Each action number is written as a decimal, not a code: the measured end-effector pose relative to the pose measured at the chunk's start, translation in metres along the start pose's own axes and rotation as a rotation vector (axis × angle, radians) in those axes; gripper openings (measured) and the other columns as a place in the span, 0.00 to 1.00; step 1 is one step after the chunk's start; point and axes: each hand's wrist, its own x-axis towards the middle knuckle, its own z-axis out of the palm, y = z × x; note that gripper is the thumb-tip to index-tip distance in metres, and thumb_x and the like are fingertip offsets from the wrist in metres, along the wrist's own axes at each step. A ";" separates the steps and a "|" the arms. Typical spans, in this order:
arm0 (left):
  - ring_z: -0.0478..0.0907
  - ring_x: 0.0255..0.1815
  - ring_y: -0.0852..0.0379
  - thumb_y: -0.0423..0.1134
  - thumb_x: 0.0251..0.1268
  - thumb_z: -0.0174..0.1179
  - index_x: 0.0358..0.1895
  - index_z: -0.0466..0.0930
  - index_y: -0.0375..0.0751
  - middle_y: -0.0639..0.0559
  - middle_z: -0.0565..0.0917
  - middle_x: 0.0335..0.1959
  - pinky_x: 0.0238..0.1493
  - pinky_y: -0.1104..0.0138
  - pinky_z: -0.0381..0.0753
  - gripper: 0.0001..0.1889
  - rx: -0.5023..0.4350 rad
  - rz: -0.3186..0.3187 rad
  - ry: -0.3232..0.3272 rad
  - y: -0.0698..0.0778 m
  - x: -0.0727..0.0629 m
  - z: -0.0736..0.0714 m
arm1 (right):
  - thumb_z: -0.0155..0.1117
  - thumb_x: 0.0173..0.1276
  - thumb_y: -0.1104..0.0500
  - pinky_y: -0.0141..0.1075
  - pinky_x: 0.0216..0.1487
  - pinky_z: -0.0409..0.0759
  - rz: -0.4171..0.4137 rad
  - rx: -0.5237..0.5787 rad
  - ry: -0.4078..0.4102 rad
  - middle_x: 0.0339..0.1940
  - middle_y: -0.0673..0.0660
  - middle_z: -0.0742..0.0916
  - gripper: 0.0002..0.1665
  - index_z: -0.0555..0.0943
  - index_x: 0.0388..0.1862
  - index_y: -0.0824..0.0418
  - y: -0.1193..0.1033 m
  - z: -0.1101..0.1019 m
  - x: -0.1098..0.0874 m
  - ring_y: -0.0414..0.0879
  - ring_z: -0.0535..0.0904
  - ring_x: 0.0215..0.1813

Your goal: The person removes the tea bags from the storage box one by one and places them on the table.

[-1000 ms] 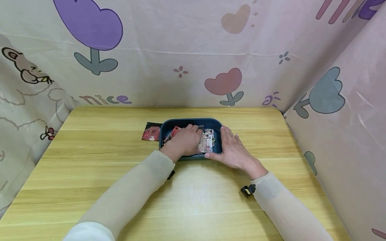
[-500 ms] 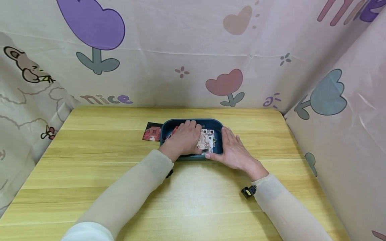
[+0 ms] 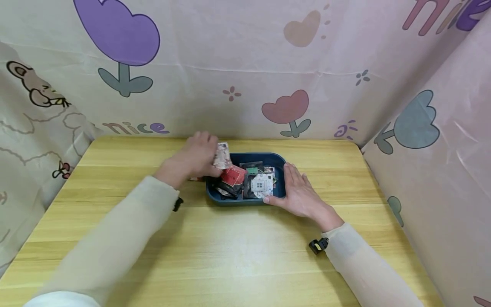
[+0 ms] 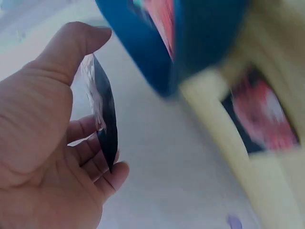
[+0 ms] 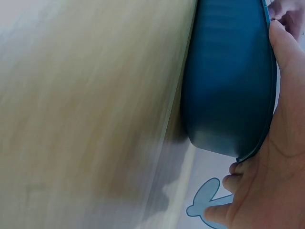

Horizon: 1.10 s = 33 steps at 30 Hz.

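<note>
My left hand point(image 3: 189, 157) has a small flat packet point(image 3: 222, 156) with a pale floral print, above the left end of a dark blue box point(image 3: 238, 203). In the left wrist view, thumb and fingers pinch that packet point(image 4: 109, 119), whose back is black. Several similar packets lie heaped in the box, among them a red one point(image 3: 232, 175) and a white one point(image 3: 264, 185). My right hand point(image 3: 301, 194) rests against the box's right end, fingers straight along the side and thumb on the front rim. The right wrist view shows the palm at the box wall point(image 5: 228, 81).
A red and black packet point(image 4: 264, 114) lies on the table left of the box, mostly covered by my left hand in the head view. The wooden table point(image 3: 245, 251) meets a printed curtain point(image 3: 199, 98) behind, with more curtain on both sides.
My left hand has come up out of the box and moved left, lifting the floral packet. More packets in the box now show. The right hand stays on the box.
</note>
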 end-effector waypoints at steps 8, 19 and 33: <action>0.71 0.54 0.33 0.52 0.50 0.79 0.58 0.72 0.22 0.27 0.76 0.54 0.59 0.41 0.77 0.42 0.022 -0.051 -0.053 -0.064 -0.023 -0.017 | 0.55 0.61 0.13 0.62 0.86 0.41 0.001 0.004 0.001 0.90 0.65 0.47 0.80 0.37 0.88 0.66 0.000 0.000 -0.001 0.59 0.39 0.90; 0.70 0.67 0.26 0.52 0.55 0.81 0.69 0.69 0.24 0.23 0.73 0.64 0.73 0.35 0.68 0.47 0.087 -0.075 -0.217 -0.095 -0.038 -0.006 | 0.55 0.61 0.12 0.63 0.86 0.42 -0.004 0.006 0.003 0.89 0.67 0.48 0.81 0.37 0.88 0.67 -0.001 -0.001 -0.002 0.60 0.40 0.90; 0.67 0.71 0.25 0.36 0.53 0.76 0.75 0.65 0.27 0.23 0.70 0.70 0.74 0.33 0.67 0.45 0.064 -0.172 -0.289 -0.098 -0.039 0.015 | 0.54 0.61 0.12 0.63 0.86 0.41 -0.007 0.014 -0.002 0.90 0.65 0.46 0.81 0.37 0.88 0.66 0.000 -0.001 -0.003 0.60 0.40 0.90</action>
